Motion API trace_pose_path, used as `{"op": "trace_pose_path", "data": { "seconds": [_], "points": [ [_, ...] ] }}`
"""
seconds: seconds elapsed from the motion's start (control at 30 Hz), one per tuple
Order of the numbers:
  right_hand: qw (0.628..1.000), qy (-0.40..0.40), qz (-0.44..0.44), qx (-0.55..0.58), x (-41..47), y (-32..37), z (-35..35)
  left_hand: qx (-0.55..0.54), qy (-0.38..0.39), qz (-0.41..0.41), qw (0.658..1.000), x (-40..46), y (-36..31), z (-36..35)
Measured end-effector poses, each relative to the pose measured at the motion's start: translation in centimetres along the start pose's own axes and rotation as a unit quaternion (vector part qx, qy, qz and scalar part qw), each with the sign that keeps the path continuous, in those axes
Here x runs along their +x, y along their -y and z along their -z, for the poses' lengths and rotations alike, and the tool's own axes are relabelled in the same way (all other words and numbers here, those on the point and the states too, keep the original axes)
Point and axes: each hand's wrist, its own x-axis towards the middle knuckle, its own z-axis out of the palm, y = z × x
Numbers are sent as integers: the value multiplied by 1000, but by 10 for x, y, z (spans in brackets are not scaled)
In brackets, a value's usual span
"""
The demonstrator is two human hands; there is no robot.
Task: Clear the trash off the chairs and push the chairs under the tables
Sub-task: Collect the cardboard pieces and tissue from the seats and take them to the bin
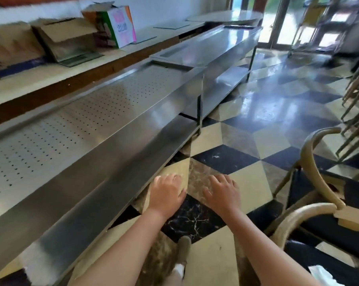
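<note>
Far left, cardboard boxes point(67, 38) sit on a pale ledge point(50, 75) along the wall, a printed carton point(114, 25) just beside them. In front runs a long steel counter point(104, 129) with a perforated top, a second steel table point(213, 48) past its far end. Left hand point(166, 194) hovers palm down past the counter's front edge, fingers loosely spread, holding nothing. Right hand point(223, 193) just beside it, same pose, relaxed and empty. Both over the checkered tile floor point(246, 124); a shoe point(183, 247) shows below. At right, a chair point(327, 203) with curved tan back and dark seat stands out on the floor; beige scrap point(349, 218) on its seat. White crumpled paper point(320, 274) lies on a dark seat at the bottom right corner. More chair legs point(358, 112) at the right edge.
</note>
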Motion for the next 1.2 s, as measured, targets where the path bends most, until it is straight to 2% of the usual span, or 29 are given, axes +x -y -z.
{"op": "trace_pose_path", "data": {
  "seconds": [0.17,0.4,0.63,0.83,0.97,1.1,1.2],
  "points": [
    [993,-66,-93,8,102,-54,5,-6,16,-89,996,151,-16,-20],
    [962,-116,-246,-31,193,-140,31,-33,33,-216,975,321,-90,-28],
    [924,-164,-339,-70,214,-231,58,-78,46,-360,928,403,-195,-64],
    [890,-183,-411,-70,230,-322,71,-93,64,-434,894,463,-288,-88],
    [862,-205,-456,-78,239,-373,85,-100,49,-494,862,493,-348,-97],
    [838,-191,-504,-85,237,-420,92,-101,96,-532,835,516,-406,-112],
    [805,-187,-555,-95,234,-450,93,-96,131,-568,807,529,-449,-129]
  ]
}}
